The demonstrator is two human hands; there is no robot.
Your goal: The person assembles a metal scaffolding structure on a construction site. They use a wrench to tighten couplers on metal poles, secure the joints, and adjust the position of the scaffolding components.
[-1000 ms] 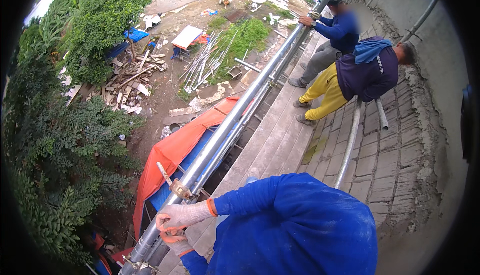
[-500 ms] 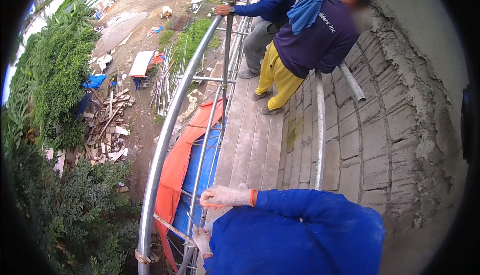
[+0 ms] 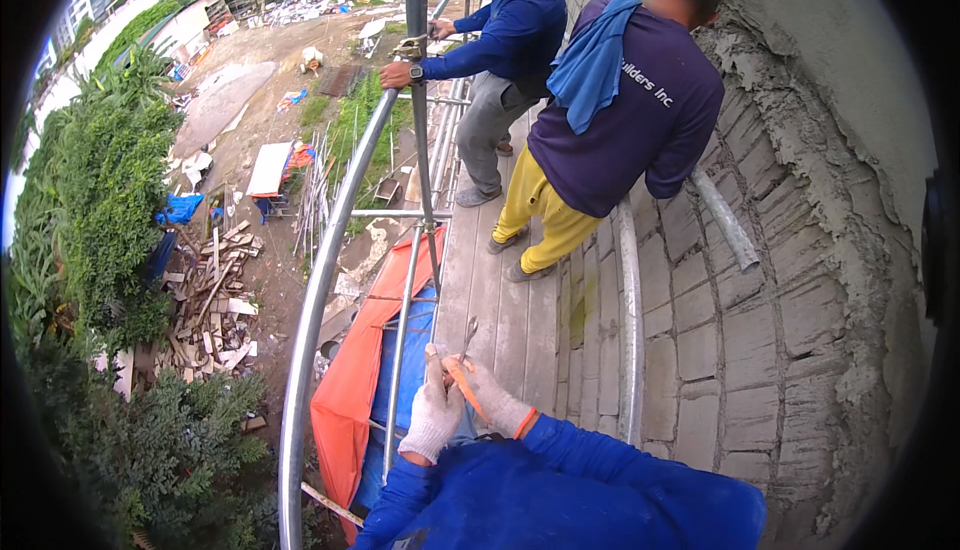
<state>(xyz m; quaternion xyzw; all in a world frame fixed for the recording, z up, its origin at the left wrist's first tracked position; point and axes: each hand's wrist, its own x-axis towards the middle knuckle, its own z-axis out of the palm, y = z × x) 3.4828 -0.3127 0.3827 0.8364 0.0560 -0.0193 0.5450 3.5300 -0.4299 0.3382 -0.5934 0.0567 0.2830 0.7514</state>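
Note:
My two hands meet above the plank platform (image 3: 497, 300), both in white knit gloves. My right hand (image 3: 500, 398) is closed around a slim metal wrench (image 3: 471, 330), whose end sticks up past the fingers. An orange strap (image 3: 466, 390) runs down across the right glove, between the two hands; whether it is tied to the wrench I cannot make out. My left hand (image 3: 434, 412) is pressed up against the right one with its fingers curled. What sits inside the left fingers is hidden.
A curved steel rail (image 3: 330, 290) and scaffold tubes bound the left side. Orange sheeting (image 3: 362, 380) and a blue tarp (image 3: 408, 360) hang below. Ahead stand a person in purple (image 3: 630, 115) and one in blue (image 3: 515, 30). A block wall (image 3: 735, 320) with an upright pipe (image 3: 630, 330) is at right.
My left hand has come up from the scaffold tubes to join the right. My right hand has shifted right, and the wrench now shows. The view has tilted slightly.

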